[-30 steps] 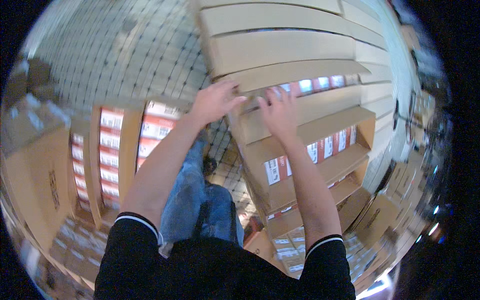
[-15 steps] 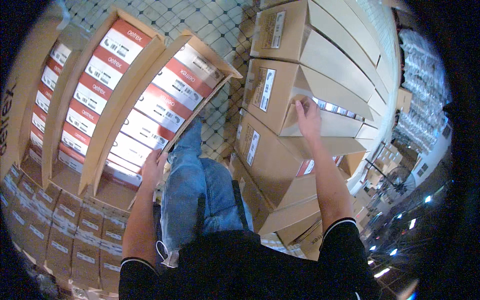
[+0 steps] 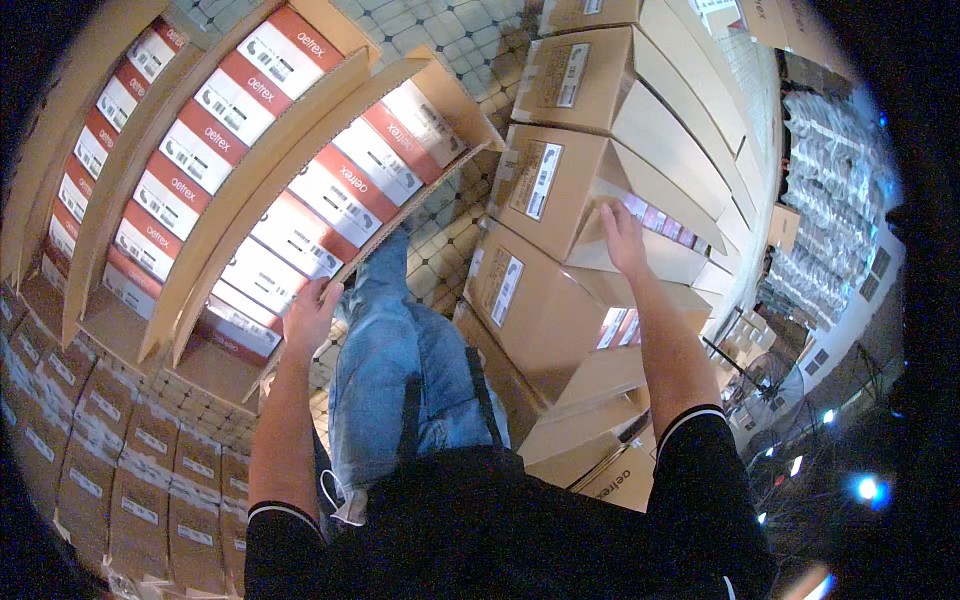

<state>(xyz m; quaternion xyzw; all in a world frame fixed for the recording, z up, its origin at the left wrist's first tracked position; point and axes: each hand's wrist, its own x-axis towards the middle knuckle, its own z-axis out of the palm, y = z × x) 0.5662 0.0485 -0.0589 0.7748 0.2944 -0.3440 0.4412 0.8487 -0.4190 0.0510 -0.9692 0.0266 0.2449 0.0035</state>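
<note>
Tiled floor (image 3: 440, 25) runs between two rows of brown cartons. Our right hand (image 3: 628, 240) is at the partly lifted flap (image 3: 680, 185) of a labelled carton (image 3: 582, 190) in the right row, its fingers bent and only slightly spread; we cannot tell whether they pinch the cardboard or just rest against it. Our left hand (image 3: 312, 312) is loosely curled at the edge of the nearest open carton (image 3: 455, 90) in the left row, and we cannot tell how firmly it holds on. Beneath the lifted flap we make out a narrow strip of boxes (image 3: 660, 222), so we judge that opening only partly done. Just nearer to us, another carton (image 3: 530, 310) also shows some red-and-white boxes. On the left, the opening looks finished on the three cartons we can see into, their flaps standing up around rows of similar boxes (image 3: 345, 180). Farther along the right row, cartons (image 3: 572, 85) have their pale tops lying down, and these look unopened to us. Outward again, we see taped cartons (image 3: 130, 435) at lower left and, at far right, a plastic-wrapped stack (image 3: 820, 210)
</note>
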